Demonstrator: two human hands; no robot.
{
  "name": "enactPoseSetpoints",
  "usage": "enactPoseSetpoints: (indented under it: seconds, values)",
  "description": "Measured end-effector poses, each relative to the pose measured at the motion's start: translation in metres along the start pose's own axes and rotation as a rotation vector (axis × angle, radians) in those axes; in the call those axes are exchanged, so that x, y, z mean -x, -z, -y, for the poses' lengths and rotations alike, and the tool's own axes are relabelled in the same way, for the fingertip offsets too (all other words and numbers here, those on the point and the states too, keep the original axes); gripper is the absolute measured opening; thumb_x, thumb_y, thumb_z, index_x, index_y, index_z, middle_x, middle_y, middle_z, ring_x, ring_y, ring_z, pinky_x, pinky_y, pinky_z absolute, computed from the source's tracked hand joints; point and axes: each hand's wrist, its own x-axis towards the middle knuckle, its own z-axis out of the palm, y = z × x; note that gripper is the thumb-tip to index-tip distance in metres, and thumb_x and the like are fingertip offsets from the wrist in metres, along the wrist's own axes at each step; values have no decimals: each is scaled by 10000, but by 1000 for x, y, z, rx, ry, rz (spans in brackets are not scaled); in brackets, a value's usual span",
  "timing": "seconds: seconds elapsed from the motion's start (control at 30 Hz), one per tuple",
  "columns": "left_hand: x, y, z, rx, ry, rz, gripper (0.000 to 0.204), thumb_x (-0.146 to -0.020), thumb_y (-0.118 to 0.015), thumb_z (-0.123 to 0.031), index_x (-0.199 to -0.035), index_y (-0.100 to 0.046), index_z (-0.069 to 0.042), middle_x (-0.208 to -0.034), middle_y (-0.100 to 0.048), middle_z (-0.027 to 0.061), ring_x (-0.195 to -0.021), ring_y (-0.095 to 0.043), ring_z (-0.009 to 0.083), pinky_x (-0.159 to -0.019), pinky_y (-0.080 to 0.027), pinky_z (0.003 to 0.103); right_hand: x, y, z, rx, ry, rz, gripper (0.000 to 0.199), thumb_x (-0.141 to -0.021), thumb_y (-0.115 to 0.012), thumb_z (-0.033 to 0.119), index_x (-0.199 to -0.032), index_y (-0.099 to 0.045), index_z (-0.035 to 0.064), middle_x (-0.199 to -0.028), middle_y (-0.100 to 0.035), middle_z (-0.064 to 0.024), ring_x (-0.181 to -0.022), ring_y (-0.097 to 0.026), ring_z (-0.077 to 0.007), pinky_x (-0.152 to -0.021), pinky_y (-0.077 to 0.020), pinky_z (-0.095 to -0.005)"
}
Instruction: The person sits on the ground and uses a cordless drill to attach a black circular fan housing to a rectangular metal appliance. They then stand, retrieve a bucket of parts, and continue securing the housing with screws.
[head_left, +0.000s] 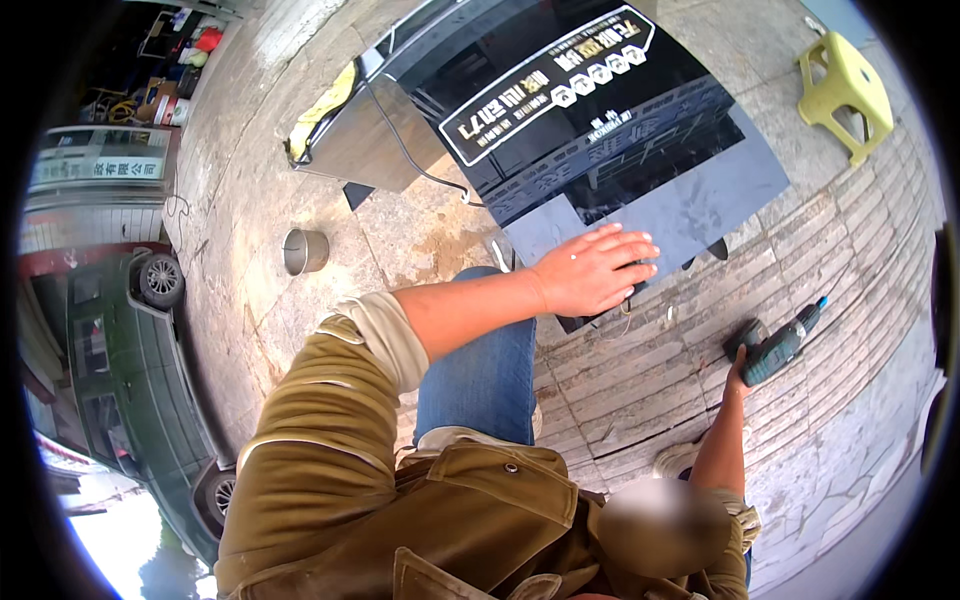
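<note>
Paved ground (830, 240) spreads out under everything, with a dark green vehicle (135, 370) at far left. Ahead of the person sits a glossy black appliance (610, 110); a yellow stool (848, 90) stands to its right. The left hand (597, 272) lies on the appliance's near panel, fingers slightly apart. Low to the right, the right hand (738, 375) is closed around the grip of a drill (778, 350), fingers mostly hidden. Left of the appliance is a short metal cylinder (305, 252).

A dark green drill (780, 350) is held right of a glossy black appliance (612, 135).
</note>
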Motion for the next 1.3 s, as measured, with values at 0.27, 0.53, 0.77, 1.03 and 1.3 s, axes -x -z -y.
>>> enactPoseSetpoints:
  seconds: [0.27,0.53,0.77,1.03,1.3]
  values:
    - [15,-1,3,48,21,-86,372,-847,-552,-217,-1199,-520,-101,-1330,-440,39,-1289,-352,194,-1072,-278,407,46,79,101,351,-66,893,458,-623,-746,237,-1006,-641,9,-895,-662,-189,-895,-639,-298,-805,-495,-361]
    - [7,5,-3,25,60,-27,429,-870,-519,-261,-1263,-475,-94,-1381,-383,34,-1320,-293,187,-1096,-219,402,15,222,309,-387,131,810,391,-810,-615,33,-1178,-508,-43,-912,-643,-104,-838,-626,-156,-754,-504,-276]
    - [-1,13,-12,15,55,-5,404,-870,-509,-259,-1242,-492,-100,-1371,-389,36,-1318,-298,188,-1099,-215,397,46,241,287,-151,119,840,393,-814,-623,85,-1173,-519,-35,-920,-651,-131,-833,-639,-196,-754,-502,-299]
    - [1,13,-12,-45,34,-43,439,-844,-544,-252,-1245,-485,-85,-1349,-408,53,-1301,-326,207,-1082,-243,412,45,242,281,-124,260,766,472,-765,-666,190,-1175,-539,-6,-934,-654,-160,-874,-634,-271,-768,-488,-353]
    - [-10,6,-8,-61,36,82,503,-866,-497,-279,-1342,-405,-144,-1435,-324,24,-1345,-260,196,-1102,-186,432,43,283,310,-106,284,922,485,-754,-677,197,-1179,-531,16,-1028,-618,-192,-914,-611,-313,-790,-473,-383]
